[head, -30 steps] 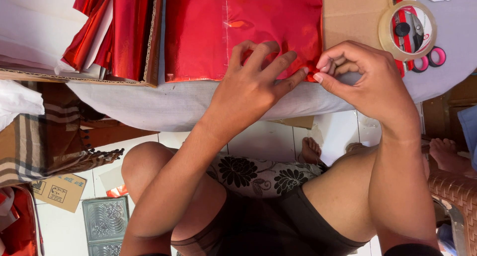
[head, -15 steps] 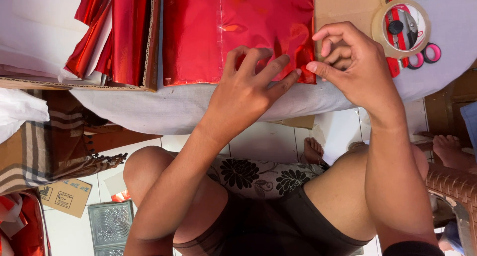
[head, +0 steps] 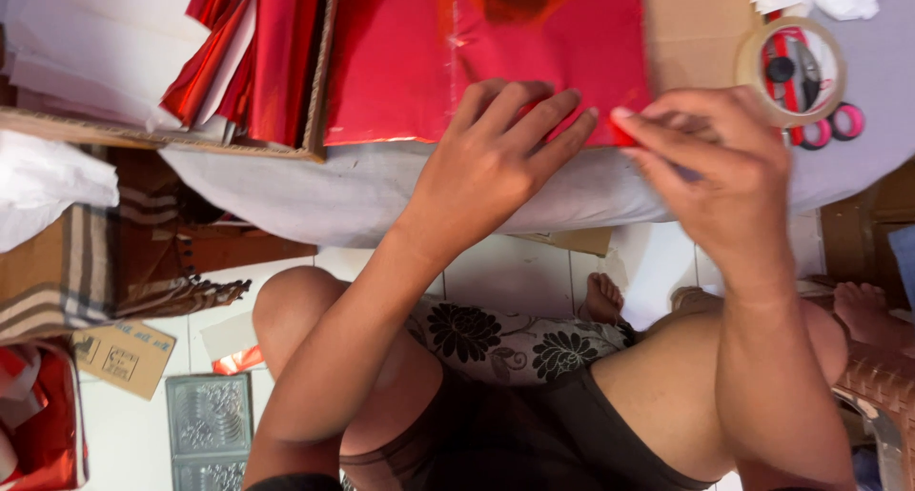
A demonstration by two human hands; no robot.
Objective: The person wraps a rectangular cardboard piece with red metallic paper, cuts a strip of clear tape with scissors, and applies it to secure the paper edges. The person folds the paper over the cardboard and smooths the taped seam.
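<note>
Your left hand lay flat, fingers spread, pinning the red foil sheet at the desk edge. Your right hand pinched its lower corner, fingers together. It looked thin, light, slick and crease-prone, so edges and corners seemed the best hold.

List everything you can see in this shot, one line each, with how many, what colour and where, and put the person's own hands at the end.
red foil sheet: one, shiny red, flat on the table under both hands
stack of red foil: one pile, red, in a shallow tray to the left
tape roll: one, clear with a tan core, far right of the table
scissors: one pair, pink handles, partly under the tape roll
cardboard piece: one, brown, right of the sheet
table cover: one, grey, over the table edge
left hand: pressed flat on the sheet's near edge
right hand: blurred, pinching the sheet's right corner
</note>
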